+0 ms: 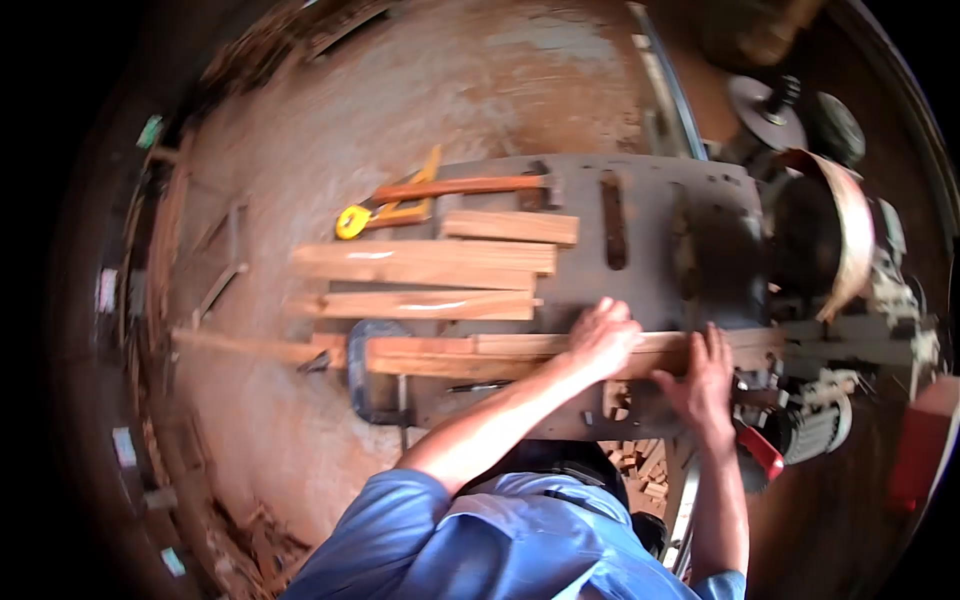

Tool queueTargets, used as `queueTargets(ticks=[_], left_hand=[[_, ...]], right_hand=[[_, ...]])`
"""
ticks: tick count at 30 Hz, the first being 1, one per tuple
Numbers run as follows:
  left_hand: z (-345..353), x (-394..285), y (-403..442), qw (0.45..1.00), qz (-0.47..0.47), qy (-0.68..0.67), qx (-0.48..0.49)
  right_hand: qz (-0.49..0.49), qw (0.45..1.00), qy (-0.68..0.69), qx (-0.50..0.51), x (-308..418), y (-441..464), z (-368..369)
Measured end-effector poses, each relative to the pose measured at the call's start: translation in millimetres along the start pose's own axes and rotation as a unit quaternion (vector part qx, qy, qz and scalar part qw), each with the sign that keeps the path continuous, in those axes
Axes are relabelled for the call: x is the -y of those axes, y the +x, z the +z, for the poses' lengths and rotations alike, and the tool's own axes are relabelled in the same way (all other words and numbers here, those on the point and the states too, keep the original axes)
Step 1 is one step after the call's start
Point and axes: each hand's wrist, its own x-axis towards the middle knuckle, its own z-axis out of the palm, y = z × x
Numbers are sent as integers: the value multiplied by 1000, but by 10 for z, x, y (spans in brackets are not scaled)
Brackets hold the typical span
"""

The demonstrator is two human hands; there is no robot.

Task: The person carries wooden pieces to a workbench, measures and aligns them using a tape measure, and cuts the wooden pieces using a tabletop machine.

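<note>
A long wooden strip (520,345) lies along the near side of a dark metal machine table (590,225), against another length of wood (440,365). My left hand (606,340) is closed over the strip near its middle, fingers bent at the far edge. Further right, my right hand (703,380) rests on the wood with fingers stretched and thumb apart. A black C-clamp (360,372) sits around the wood toward the left. Beside the near edge lies a dark pen-like object (480,386). Blur hides the fingertips' exact contact.
Several loose wooden pieces (430,262) lie beyond the strip. Behind them are a hammer (460,186), a yellow tape measure (352,222) and a yellow-handled square (425,190). Machinery with a curved guard (850,220) stands at the right. Wood offcuts (645,465) lie below the table.
</note>
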Motion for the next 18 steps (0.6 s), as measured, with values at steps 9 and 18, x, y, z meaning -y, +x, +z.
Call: queueTargets(ticks=[9,18], left_hand=[[-293,-215,-303,991,108,68,23],[-149,15,-337,970,190,149,35]], right_hand=[[56,954,-280,89,2,-138,62],[49,960,-275,32,32,-31,32]])
